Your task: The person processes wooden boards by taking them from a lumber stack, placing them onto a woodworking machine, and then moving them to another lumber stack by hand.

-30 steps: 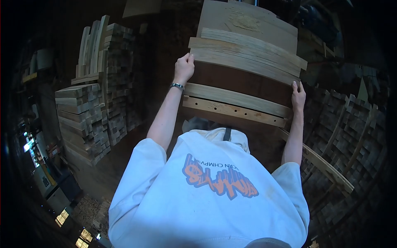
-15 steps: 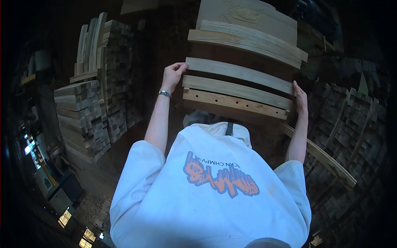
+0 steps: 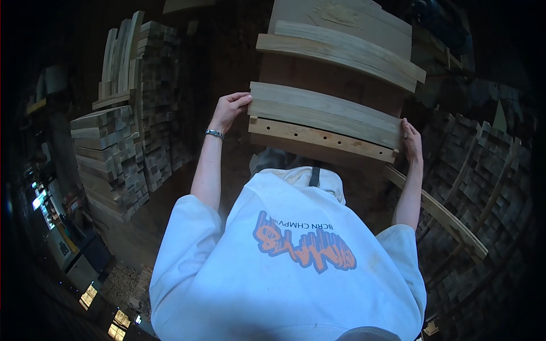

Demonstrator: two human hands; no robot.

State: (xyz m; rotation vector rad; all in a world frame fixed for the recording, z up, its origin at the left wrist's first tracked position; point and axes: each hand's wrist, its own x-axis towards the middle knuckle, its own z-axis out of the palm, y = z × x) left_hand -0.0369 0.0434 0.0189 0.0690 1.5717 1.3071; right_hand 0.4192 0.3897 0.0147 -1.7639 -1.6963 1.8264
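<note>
Two wooden boards lie side by side, long edges together, on the stand in front of me: the farther wooden board (image 3: pixel 324 103) and the nearer wooden board (image 3: pixel 324 120). My left hand (image 3: pixel 229 109) pinches the left end of the boards between thumb and fingers. At the opposite end, my right hand (image 3: pixel 412 140) has its fingers bent against the board ends. Just below them runs a pale wooden rail (image 3: pixel 310 134) with several dark round holes along its face. Which of the two boards each hand grips is hard to separate.
Beyond lie more boards (image 3: pixel 341 55) on a panel (image 3: pixel 369 17) with sawdust on it. Tall stacks of cut timber stand at left (image 3: pixel 108 153) and right (image 3: pixel 483 165). A long batten (image 3: pixel 443 213) slants beside my right forearm.
The farther board has come toward me, and the dark gap between it and the nearer board has closed. My left hand moved slightly left and nearer; my right hand came slightly nearer.
</note>
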